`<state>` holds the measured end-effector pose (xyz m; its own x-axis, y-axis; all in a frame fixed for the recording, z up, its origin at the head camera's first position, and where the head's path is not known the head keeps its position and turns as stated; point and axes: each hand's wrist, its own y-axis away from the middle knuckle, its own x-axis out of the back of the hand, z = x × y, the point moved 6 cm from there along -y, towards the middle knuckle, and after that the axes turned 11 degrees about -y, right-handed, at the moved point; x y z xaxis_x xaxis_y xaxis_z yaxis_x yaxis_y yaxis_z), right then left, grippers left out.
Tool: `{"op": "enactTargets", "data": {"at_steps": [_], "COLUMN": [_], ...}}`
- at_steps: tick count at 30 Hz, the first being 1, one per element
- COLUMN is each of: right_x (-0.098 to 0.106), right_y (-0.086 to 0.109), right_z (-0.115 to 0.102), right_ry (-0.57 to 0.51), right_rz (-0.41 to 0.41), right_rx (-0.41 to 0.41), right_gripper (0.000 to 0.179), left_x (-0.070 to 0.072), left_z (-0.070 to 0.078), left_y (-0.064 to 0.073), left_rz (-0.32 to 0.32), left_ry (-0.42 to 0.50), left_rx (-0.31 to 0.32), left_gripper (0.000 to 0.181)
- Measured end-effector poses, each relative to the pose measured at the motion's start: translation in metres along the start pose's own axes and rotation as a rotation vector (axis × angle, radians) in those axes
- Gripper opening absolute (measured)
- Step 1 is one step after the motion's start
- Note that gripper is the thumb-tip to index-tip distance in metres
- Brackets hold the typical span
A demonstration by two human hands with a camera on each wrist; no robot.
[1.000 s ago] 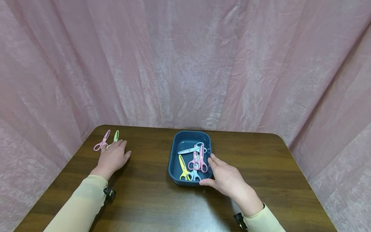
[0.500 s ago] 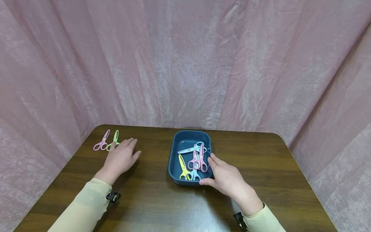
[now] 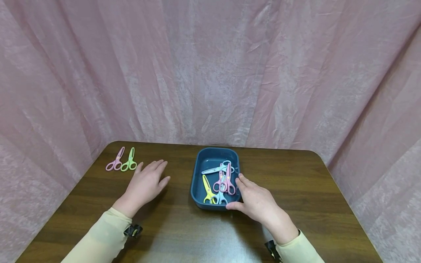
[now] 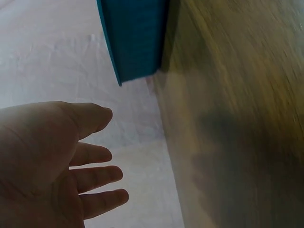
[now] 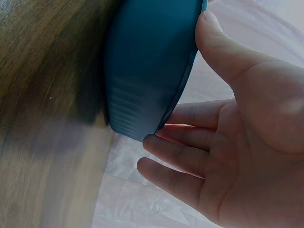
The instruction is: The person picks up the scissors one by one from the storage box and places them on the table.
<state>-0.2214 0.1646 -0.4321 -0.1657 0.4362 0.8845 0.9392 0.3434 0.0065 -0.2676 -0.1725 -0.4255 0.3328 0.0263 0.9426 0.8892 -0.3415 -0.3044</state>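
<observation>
My left hand (image 3: 146, 186) hovers over the table left of the blue plastic bin (image 3: 215, 155), fingers spread and relaxed, holding nothing. In the left wrist view its fingertips point past the end of the bin. Just beyond it lie green scissors (image 3: 130, 162), beside pink scissors (image 3: 117, 161), blades pointing away. My right hand (image 3: 258, 202) rests against the bin's right side, thumb at the near corner and fingertips at the rim, fingers mostly straight in the right wrist view. Inside the bin are yellow scissors (image 3: 207, 185), light blue scissors (image 3: 212, 170) and pink scissors (image 3: 228, 175), partly overlapping.
The brown wooden table (image 3: 283, 171) has rounded far corners. A pink velvet curtain (image 3: 210, 73) hangs behind it and along both sides. A small dark device (image 3: 133, 231) is strapped at the left wrist.
My left hand has drawn back to the right, away from the green scissors, which now show whole beside the pink ones. My right hand and the bin have stayed in place.
</observation>
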Motion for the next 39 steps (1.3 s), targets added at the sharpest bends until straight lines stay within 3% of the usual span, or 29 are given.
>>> {"op": "enactTargets", "data": {"at_steps": [22,39], "right_x": [0.001,0.000], "right_y": [0.001,-0.001], "right_z": [-0.001,0.000], "right_ry": [0.008,0.024], "right_rz": [0.006,0.004], "right_rx": [0.001,0.012], "right_gripper": [0.100,0.100], "left_x": [0.023,0.023], "left_z": [0.063,0.094], "left_y": [0.010,0.008], "left_rz": [0.130,0.038], "left_ry": [0.031,0.061], "left_rx": [-0.168,-0.236], "left_gripper": [0.058,0.059]}}
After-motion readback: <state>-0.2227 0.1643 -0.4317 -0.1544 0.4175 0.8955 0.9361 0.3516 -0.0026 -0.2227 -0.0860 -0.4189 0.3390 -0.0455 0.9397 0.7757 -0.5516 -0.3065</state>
